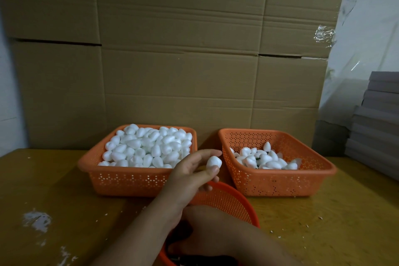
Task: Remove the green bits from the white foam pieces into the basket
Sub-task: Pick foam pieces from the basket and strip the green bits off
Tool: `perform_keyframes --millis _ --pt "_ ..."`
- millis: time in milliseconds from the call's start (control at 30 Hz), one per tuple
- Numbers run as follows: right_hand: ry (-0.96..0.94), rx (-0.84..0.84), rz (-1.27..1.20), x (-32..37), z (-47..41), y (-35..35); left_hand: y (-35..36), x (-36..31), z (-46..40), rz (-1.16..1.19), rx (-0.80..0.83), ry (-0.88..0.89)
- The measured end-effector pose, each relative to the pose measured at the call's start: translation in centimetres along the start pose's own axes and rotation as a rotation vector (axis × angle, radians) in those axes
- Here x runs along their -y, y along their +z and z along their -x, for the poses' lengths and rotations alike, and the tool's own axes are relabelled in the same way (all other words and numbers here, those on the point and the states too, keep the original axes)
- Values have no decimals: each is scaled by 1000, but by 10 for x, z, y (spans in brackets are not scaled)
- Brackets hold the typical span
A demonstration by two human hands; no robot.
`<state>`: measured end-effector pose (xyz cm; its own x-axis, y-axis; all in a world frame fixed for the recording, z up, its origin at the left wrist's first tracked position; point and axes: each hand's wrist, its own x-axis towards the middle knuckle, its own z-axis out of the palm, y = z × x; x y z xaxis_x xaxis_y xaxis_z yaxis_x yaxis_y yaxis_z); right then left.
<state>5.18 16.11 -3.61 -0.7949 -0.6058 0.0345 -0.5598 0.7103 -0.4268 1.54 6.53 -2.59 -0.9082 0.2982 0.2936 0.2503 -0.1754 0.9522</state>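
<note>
My left hand (194, 170) pinches one white foam piece (213, 162) between thumb and fingertips, above the far rim of a round orange basket (233, 201) at the near edge. My right hand (207, 229) reaches down into that round basket; its fingers point away from me and their tips are hidden. A rectangular orange basket (129, 176) on the left is heaped with plain white foam pieces (149, 147). The rectangular orange basket (280, 179) on the right holds fewer foam pieces (265, 160), with dark green bits showing among them.
The baskets stand on a yellowish wooden table (64, 201) dotted with white crumbs and smears. A wall of cardboard boxes (172, 60) rises right behind them. Grey stacked boards (375, 127) sit at the far right.
</note>
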Motion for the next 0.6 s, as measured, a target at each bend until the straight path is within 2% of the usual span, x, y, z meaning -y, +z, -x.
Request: perform_keyframes --millis 600 --pt "12 -34 -57 -3 -1 2 2 4 -3 -8 -55 37"
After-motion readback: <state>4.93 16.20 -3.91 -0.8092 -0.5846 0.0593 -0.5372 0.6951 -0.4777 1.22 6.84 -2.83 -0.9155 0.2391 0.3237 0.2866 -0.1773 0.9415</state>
